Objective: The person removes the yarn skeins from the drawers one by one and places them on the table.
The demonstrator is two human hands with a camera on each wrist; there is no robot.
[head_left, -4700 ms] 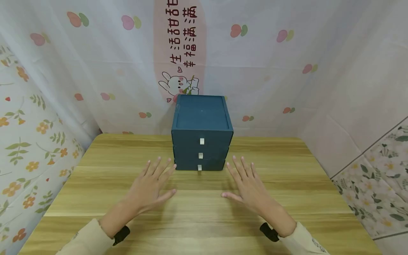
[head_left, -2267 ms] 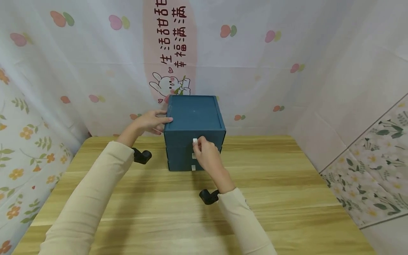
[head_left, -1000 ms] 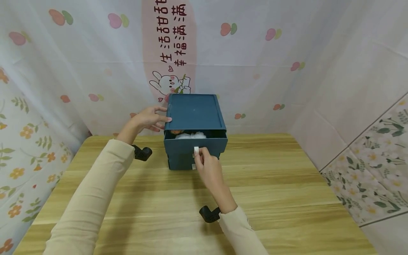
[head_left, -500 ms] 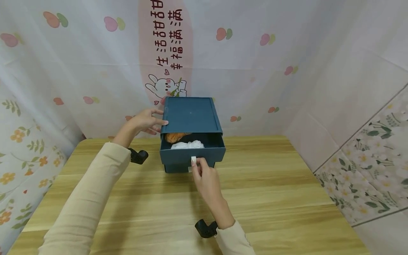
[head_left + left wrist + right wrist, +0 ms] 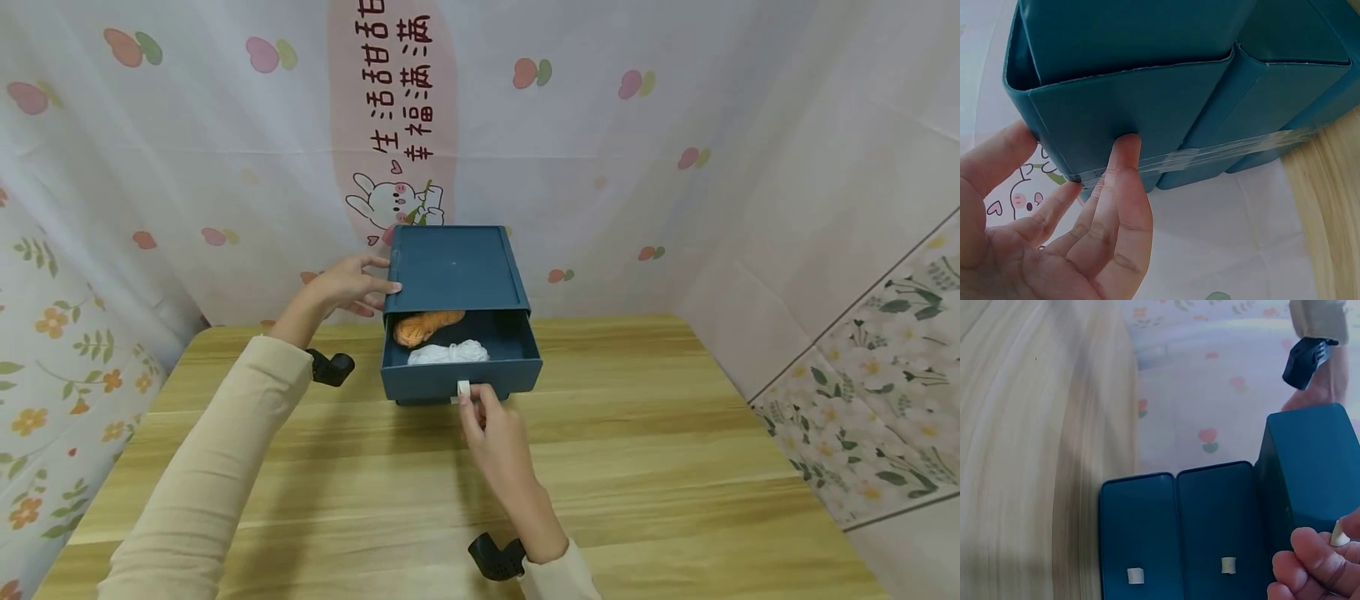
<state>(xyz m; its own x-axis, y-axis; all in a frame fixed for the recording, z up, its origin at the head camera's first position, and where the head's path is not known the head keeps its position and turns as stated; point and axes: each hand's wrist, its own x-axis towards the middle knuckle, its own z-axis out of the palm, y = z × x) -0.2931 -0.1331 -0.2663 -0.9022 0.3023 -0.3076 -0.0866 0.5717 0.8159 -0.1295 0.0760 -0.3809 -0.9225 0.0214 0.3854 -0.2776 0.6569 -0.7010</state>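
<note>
A dark blue drawer cabinet [image 5: 453, 258] stands at the back of the table. Its top drawer [image 5: 408, 383] is pulled well out, showing an orange yarn skein [image 5: 423, 327] at the back left and a white yarn skein [image 5: 450, 353] near the front. My right hand [image 5: 501, 442] pinches this drawer's white pull tab [image 5: 1339, 535] between thumb and fingers. Against the cabinet's left side rests my left hand [image 5: 343, 287], its fingers [image 5: 1127, 187] extended along the side wall and a fingertip over the top edge.
In the right wrist view, the two lower drawers [image 5: 1141, 531] are closed, each with a white tab [image 5: 1228, 565]. Clear tape [image 5: 1191, 157] runs along the cabinet's side. A printed curtain [image 5: 600, 167] hangs close behind, above the wooden table [image 5: 360, 500].
Both hands have gone from over the table to the cabinet. The top drawer has slid out toward me with my right hand on its tab, uncovering the yarn. Lately the left hand stays put.
</note>
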